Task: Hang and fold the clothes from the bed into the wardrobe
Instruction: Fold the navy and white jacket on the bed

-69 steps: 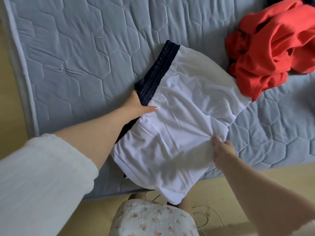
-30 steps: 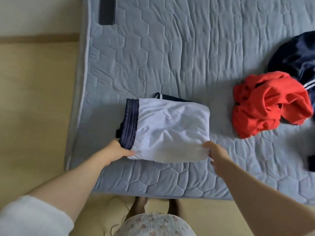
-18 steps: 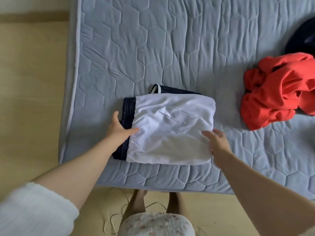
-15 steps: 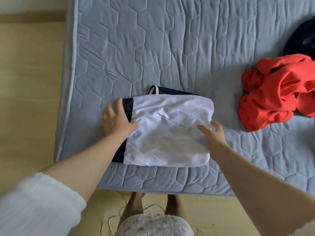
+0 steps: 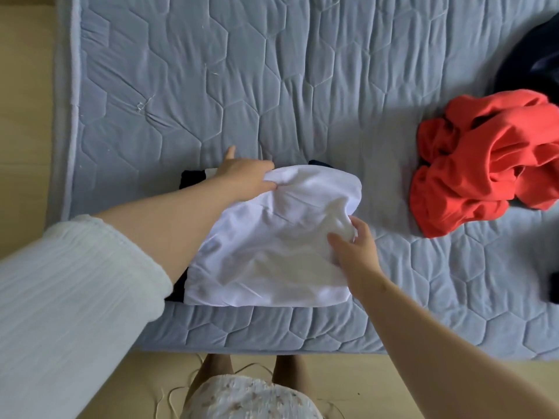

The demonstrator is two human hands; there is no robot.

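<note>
- White garment [image 5: 272, 249]: folded into a flat, roughly square packet that lies on the mattress [image 5: 211, 71], close to the near edge where the person stands; its dark band [image 5: 192, 179] runs along the left side and is partly hidden under the left forearm
- Left hand [image 5: 245, 176]: placed at the far left corner of the packet, fingers curled and pinching a ridge of white cloth, so that this corner is raised off the mattress
- Right hand [image 5: 355, 247]: placed halfway along the right edge, fingers curled into the bunched cloth there and grasping it
- Key relation: the packet lies between the two hands, with the left hand farther from the body and the right hand nearer, so the line between the grips crosses the cloth on a diagonal; the near edge is free and rests flat
- Judgement: with both sides held, the packet seems ready either for one more fold or for lifting away; a level lift would call for both hands to rise together, or the loose near edge may sag open
- Red garment [image 5: 484, 164]: crumpled and unfolded, well apart to the right, nearer the right hand
- Dark garment [image 5: 535, 58]: at the far right corner, only partly in view
- Wardrobe: not in view
</note>
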